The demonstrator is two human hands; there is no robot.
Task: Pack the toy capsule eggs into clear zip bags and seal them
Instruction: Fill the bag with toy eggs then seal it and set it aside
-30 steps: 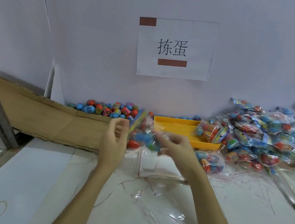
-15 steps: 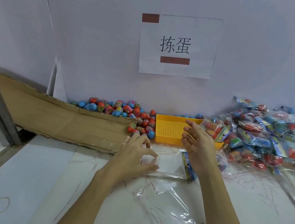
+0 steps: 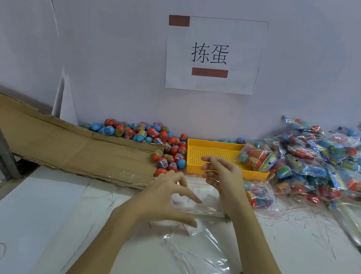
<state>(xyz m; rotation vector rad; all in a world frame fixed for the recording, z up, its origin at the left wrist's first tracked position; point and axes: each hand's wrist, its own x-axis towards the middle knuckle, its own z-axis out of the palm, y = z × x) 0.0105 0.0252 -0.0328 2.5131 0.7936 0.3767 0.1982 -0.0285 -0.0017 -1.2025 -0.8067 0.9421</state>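
Both hands had given up the filled bag they held up a second earlier and had come down toward the table. From the head view, the left hand point(image 3: 163, 199) lay spread over an empty clear bag point(image 3: 199, 201) flat on the white tabletop point(image 3: 38, 215), fingers straight and splayed, touching or just above the film; which of the two could not be told. The right hand point(image 3: 223, 175) hovered above the bag's far edge with loosely bent fingers, gripping nothing that showed. That suggested one bag was finished and the next was about to be opened.

Loose capsule eggs point(image 3: 165, 144) sat heaped against the wall, small glossy rounded shells in red and blue with printed bands, beside a torn strip of brown cardboard point(image 3: 68, 146). A yellow perforated plastic tray point(image 3: 197, 154) stood just right of them, a filled bag point(image 3: 254, 157) leaning on its corner. Further right rose a crinkly, shiny pile of packed bags point(image 3: 329, 167). Another empty bag point(image 3: 203, 265) lay nearer the person, thin and wrinkled, catching glare. A printed paper sign point(image 3: 215, 54) hung on the wall.
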